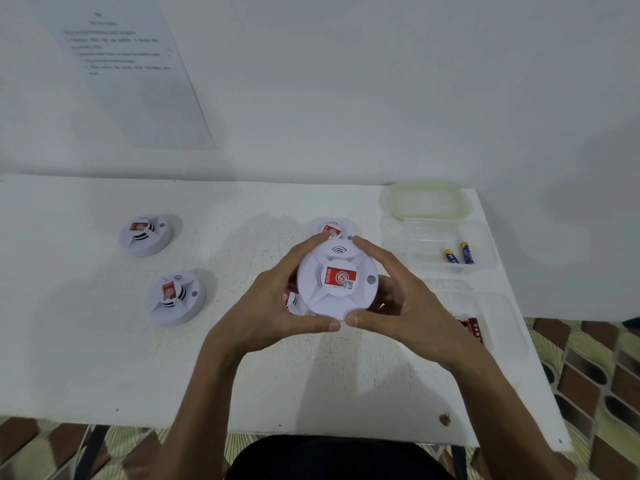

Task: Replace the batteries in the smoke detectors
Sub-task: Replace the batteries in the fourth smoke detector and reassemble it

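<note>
Our left hand (273, 303) and right hand (398, 299) are gripping a white smoke detector (337, 285) by its rim, holding it above the table (104, 358) with its red label (341, 276) up. A second detector (329, 228) is sitting just behind it, two more detectors (145, 234) (176, 296) are lying well to the left, and blue batteries (467, 252) (450, 256) are resting in a clear tray (485, 237) to the right.
</note>
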Demonstrator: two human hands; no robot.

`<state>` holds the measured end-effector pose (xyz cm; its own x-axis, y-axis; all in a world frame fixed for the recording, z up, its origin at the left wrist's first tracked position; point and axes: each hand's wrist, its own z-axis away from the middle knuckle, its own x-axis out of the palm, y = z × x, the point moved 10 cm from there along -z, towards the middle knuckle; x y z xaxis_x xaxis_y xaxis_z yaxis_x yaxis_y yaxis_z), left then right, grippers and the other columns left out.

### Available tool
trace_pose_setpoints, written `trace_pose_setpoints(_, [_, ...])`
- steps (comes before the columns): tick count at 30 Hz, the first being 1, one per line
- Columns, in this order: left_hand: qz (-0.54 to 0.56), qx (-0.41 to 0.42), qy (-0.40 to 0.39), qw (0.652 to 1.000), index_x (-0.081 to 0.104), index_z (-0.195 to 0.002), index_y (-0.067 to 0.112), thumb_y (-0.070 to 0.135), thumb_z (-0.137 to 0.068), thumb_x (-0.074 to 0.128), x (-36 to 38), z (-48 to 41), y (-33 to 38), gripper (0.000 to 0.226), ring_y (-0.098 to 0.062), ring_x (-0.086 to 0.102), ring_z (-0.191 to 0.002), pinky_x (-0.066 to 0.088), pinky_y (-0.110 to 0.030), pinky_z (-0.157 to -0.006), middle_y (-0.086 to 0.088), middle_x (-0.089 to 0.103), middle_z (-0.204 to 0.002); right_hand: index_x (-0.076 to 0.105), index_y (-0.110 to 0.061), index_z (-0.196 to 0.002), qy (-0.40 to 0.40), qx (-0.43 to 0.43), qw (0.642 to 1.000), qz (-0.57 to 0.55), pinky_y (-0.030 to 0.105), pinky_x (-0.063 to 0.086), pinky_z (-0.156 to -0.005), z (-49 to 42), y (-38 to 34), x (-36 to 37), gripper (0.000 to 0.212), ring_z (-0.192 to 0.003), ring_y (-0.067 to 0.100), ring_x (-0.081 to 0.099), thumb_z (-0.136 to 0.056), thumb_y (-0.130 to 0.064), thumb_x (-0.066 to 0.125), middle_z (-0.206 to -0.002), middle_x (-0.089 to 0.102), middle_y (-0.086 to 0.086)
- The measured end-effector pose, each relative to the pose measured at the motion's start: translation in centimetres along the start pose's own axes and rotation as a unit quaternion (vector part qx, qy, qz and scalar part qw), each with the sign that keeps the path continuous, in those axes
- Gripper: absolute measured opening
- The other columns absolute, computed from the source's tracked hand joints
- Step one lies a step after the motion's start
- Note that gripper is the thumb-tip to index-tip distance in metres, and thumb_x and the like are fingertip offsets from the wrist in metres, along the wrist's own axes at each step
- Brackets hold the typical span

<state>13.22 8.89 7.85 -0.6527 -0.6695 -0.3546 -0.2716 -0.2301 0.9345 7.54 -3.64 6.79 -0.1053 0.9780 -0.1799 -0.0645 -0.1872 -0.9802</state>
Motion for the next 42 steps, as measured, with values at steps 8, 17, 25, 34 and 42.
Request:
trace_pose_setpoints(8, [-0.002,-0.003,0.002,1.000,0.027,-0.139,0.036,0.023,-0.067,0.081,0.1,0.0,-0.3,0.091,0.003,0.044,-0.125,0.040,-0.010,-0.095,0.032,0.042,-0.135,0.030,-0.057,-0.141,0.008,0.002,0.999,0.040,0.045,0.058,-0.076,0.1,0.0,-0.1,0.087,-0.086,0.038,0.061,-0.080,-0.022,0.081,-0.116,0.066,0.006])
trace_pose_setpoints(17, [-0.005,-0.007,0.002,1.000,0.026,-0.140,0.036,0.020,-0.067,0.083,-0.1,0.2,-0.5,0.093,0.005,0.043,-0.124,0.039,-0.008,-0.094,0.033,0.041,-0.135,0.029,-0.058,-0.141,0.009,0.001,0.999,0.054,0.042,0.057,-0.075,0.1,0.0,0.1,0.087,-0.084,0.037,0.060,-0.080,-0.023,0.080,-0.113,0.067,0.008])
trace_pose_setpoints(25, [-0.010,-0.009,0.010,1.000,0.026,-0.136,0.041,0.024,-0.066,0.082,-0.5,0.5,-0.8,0.092,0.011,0.043,-0.121,0.039,-0.003,-0.087,0.043,0.040,-0.128,0.027,-0.059,-0.140,0.009,-0.004,0.997,0.071,0.037,0.056,-0.073,-0.2,0.0,0.5,0.087,-0.072,0.029,0.057,-0.080,-0.026,0.080,-0.101,0.068,0.007])
trace_pose_setpoints(34, [-0.042,-0.025,0.020,0.999,0.026,-0.139,0.043,0.033,-0.065,0.082,-2.8,0.6,-2.5,0.093,0.009,0.046,-0.118,0.043,-0.007,-0.088,0.039,0.042,-0.130,0.021,-0.054,-0.145,-0.002,0.002,0.995,0.095,0.024,0.054,-0.070,-2.3,0.2,2.1,0.095,-0.066,0.007,0.055,-0.077,-0.029,0.082,-0.101,0.065,-0.009])
trace_pose_setpoints(42, [-0.108,-0.046,0.057,0.991,0.023,-0.141,0.045,0.050,-0.060,0.080,-7.8,0.5,-5.2,0.100,0.005,0.052,-0.105,0.047,-0.007,-0.078,0.038,0.040,-0.125,0.020,-0.044,-0.148,-0.011,0.022,0.990,0.138,0.015,0.049,-0.067,-7.0,0.9,4.7,0.094,-0.065,0.000,0.057,-0.078,-0.027,0.081,-0.101,0.062,-0.013])
